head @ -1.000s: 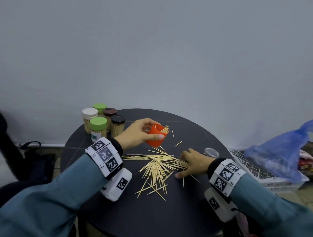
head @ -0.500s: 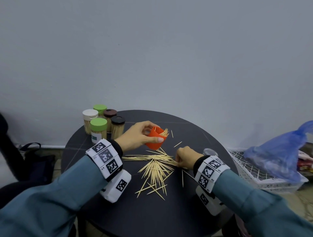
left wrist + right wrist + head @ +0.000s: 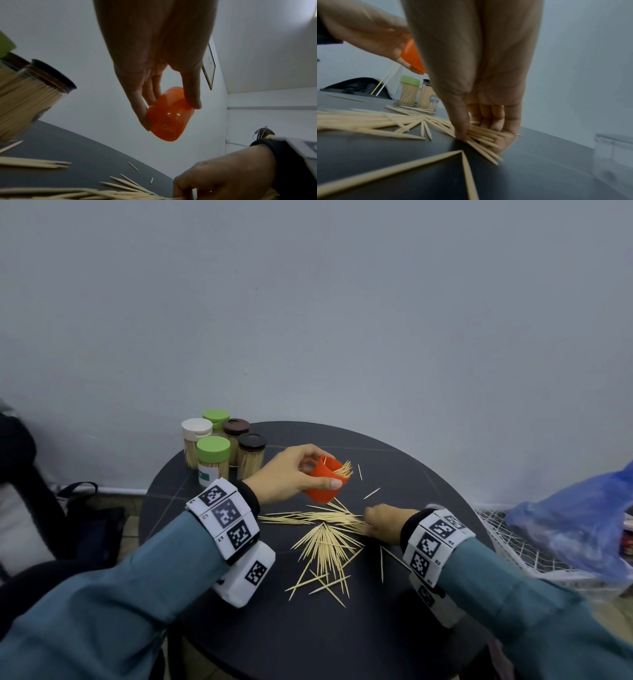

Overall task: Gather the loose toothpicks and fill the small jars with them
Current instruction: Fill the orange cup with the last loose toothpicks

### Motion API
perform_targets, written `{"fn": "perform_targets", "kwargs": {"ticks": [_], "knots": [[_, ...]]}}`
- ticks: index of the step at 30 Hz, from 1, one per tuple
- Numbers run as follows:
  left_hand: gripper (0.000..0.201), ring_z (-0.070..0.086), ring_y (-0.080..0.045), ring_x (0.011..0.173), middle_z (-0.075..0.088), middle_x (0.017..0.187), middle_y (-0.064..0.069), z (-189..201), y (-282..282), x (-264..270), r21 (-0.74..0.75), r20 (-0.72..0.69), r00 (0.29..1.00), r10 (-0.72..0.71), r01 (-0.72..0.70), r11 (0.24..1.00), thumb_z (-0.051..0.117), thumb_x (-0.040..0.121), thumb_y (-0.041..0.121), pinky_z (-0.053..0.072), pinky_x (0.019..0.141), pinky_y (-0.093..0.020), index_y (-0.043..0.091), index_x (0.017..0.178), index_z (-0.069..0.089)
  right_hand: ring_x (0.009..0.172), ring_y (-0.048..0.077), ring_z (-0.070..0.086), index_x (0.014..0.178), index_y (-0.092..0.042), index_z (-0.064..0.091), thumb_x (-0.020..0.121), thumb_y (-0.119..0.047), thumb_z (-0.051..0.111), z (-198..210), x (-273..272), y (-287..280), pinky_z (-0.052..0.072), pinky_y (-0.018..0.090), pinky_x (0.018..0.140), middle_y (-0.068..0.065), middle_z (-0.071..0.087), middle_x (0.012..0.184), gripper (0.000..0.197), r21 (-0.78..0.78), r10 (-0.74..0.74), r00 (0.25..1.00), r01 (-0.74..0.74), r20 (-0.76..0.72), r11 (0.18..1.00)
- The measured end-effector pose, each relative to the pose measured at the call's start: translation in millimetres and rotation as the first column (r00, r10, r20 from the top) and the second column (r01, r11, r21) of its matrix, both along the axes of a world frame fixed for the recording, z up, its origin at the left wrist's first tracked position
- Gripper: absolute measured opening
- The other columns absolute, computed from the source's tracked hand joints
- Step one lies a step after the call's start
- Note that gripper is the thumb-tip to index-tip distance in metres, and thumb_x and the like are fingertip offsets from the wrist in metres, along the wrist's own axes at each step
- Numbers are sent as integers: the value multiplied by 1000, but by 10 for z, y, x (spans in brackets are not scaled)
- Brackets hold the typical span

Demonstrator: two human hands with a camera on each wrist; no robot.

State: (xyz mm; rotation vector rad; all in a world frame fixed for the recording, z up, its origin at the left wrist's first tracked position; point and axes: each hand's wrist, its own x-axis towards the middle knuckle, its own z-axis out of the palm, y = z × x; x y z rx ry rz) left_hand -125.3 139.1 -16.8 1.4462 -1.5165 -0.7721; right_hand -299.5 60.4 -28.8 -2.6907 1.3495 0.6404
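The step in hand looks like gathering: the right hand (image 3: 481,121) pinches a bundle from the loose toothpicks (image 3: 325,539) on the table (image 3: 428,494). Just beyond it the left hand (image 3: 291,474) grips the tilted orange jar (image 3: 325,482), part filled. Next, lift the bundle and feed it into the jar's mouth, tips aligned; only the right wrist view shows the pinch, only the head view the jar's contents.

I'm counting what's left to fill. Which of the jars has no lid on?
The orange jar, held tilted in the left hand, toothpicks poking out of its open mouth. The five jars behind it are all capped.
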Motion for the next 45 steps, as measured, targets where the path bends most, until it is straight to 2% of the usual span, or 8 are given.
{"fn": "perform_targets", "kwargs": {"ticks": [7,14,19,22,27,30,39,45], "knots": [[53,54,-18,117,57,127,-3,3,5,33,2,-5,1000,12,-12,1000,74,77,27,46,98,-33,18,124,53,119,29,50,127,2,43,101,-27,34,26,-27,-71,39,32,95,17,52,130,40,19,-27,988,25,153,1000],[51,53,-15,116,56,125,0,-14,11,81,-5,-26,1000,8,-8,1000,73,78,23,45,90,-23,18,124,53,60,0,54,80,-18,54,95,-10,48,169,-86,-223,38,5,54,1,67,83,17,72,37,915,-71,402,995],[52,53,-13,114,56,123,2,-23,1,85,-9,-29,999,13,-13,1000,74,78,24,45,84,-17,18,125,53,60,-3,57,94,-5,69,94,-15,53,284,-70,-267,39,1,53,-1,67,78,18,117,37,876,-106,480,987],[52,54,-14,114,58,123,1,-43,-7,94,-6,-39,999,26,-26,1000,75,76,25,44,89,-21,18,123,54,63,-3,62,89,-10,66,94,-14,54,381,-33,-284,45,5,61,2,71,82,14,95,26,746,-119,665,988],[51,55,-14,113,58,121,0,-59,-27,98,4,-52,997,53,-53,999,75,76,25,45,90,-23,19,122,54,72,3,69,95,-5,61,96,-8,47,599,132,-209,55,19,74,7,70,87,14,200,-152,234,-199,960,959],[51,56,-14,112,59,120,-1,-60,-36,99,0,-62,996,65,-65,998,76,76,26,47,91,-25,18,121,55,81,2,68,93,-9,58,97,-8,44,655,260,-97,51,18,83,6,69,94,15,171,-158,67,-271,985,947],[48,60,-16,108,64,113,-3,-46,-34,115,-23,-130,989,70,-74,997,76,76,22,48,87,-24,14,120,56,95,4,65,107,7,55,97,-15,43,260,395,68,47,10,80,9,68,109,27,259,-264,31,-323,964,910],[51,56,-15,111,60,118,-3,-34,-23,91,-9,-87,994,72,-73,997,75,77,24,47,91,-24,16,122,54,100,6,64,91,-8,59,98,-20,41,259,367,58,42,13,89,1,71,102,23,246,-259,-29,-232,965,941]]}}
